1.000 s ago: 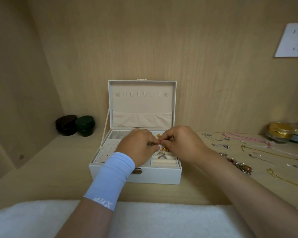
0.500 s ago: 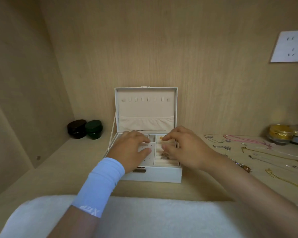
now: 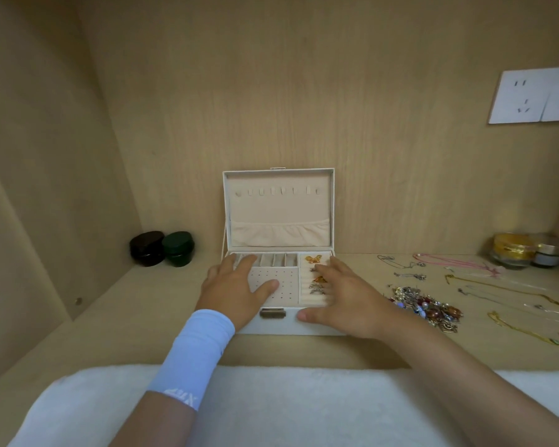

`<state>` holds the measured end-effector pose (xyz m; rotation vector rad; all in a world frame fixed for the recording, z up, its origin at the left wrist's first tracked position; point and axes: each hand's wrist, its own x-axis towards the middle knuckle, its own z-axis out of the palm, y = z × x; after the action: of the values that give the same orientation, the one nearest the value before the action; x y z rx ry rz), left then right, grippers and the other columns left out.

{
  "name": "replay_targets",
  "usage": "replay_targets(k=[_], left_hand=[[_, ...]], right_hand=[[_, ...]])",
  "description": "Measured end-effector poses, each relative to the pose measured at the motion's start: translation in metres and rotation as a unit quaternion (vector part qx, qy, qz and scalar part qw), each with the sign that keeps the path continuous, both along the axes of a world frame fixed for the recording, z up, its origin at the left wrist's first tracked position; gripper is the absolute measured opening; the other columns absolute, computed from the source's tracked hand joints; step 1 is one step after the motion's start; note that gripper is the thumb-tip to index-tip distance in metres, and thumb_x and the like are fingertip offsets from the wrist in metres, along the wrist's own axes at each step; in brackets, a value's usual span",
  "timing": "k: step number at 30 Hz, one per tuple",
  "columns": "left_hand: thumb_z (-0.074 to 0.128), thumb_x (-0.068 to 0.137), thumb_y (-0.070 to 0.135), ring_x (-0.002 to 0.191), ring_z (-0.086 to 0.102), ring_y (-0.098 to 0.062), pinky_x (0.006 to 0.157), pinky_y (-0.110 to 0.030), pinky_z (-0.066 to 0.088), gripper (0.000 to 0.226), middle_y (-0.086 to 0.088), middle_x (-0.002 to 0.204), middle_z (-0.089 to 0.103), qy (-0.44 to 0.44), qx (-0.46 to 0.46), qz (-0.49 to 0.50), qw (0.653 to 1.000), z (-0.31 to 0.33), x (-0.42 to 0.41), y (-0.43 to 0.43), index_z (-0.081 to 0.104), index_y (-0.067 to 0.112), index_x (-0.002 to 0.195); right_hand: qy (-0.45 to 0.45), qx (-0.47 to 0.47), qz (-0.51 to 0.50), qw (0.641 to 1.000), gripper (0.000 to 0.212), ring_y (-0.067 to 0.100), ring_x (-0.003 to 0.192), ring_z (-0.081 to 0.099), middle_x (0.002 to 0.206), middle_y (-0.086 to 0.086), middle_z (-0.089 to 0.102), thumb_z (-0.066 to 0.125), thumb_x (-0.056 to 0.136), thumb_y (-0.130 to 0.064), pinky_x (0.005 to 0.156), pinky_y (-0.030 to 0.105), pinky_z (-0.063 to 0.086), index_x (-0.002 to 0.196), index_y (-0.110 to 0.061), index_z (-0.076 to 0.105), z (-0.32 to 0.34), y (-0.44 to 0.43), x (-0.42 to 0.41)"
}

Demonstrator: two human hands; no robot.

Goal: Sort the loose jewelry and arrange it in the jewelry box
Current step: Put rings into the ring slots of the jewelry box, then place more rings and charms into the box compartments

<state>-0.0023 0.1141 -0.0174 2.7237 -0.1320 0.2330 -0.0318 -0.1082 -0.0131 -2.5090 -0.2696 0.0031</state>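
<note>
While the box (image 3: 271,327) sits open on the counter (image 3: 136,317), left hand (image 3: 236,291) and right hand (image 3: 346,301) rest flat on it, spread and empty; loose jewelry (image 3: 426,309) lies just right of it.

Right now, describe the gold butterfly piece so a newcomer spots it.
Find the open white jewelry box mid-shelf. In its right-hand section, the gold butterfly lies farthest back, nearest the lid. The pieces nearer the front are smaller, mostly silver.

left hand (image 3: 236,293) | right hand (image 3: 346,301) | flat on jewelry box (image 3: 317,325)
</note>
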Motion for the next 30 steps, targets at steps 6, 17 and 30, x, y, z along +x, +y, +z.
replay_targets(k=[6,17,30], left_hand=[[0.051,0.084,0.071,0.146,0.018,-0.026,0.118,-0.04,0.023,0.077,0.003,0.162,0.018,0.001,-0.005,-0.021,1.0,0.001,-0.001,-0.013,0.028,0.038,0.15],[0.051,0.092,0.054,0.142,0.024,-0.022,0.114,-0.037,0.023,0.056,0.002,0.155,0.034,-0.103,0.072,-0.082,0.989,0.036,-0.008,-0.06,0.04,0.037,0.144],[0.067,0.081,0.029,0.082,0.063,-0.006,0.075,-0.018,0.044,0.013,0.014,0.084,0.07,0.057,0.114,-0.353,0.927,0.018,0.002,-0.193,0.075,0.032,0.091]], right_hand=[[-0.003,-0.032,-0.006,0.999,0.107,0.008,0.152,0.013,0.166,-0.002,0.01,0.081,0.071,-0.06,0.109,0.013,0.011,0.157,-0.022,0.028,0.005,-0.018,-0.005],[-0.041,0.053,-0.094,0.993,0.017,0.01,0.078,0.07,0.103,-0.006,0.072,0.067,0.095,-0.023,0.078,0.031,0.059,0.111,-0.026,0.072,0.046,-0.121,-0.001],[0.055,-0.066,0.045,0.995,0.019,-0.003,0.063,0.056,0.075,-0.011,0.071,0.089,0.069,-0.032,0.062,0.013,0.043,0.086,-0.03,0.081,0.008,-0.156,-0.016]])
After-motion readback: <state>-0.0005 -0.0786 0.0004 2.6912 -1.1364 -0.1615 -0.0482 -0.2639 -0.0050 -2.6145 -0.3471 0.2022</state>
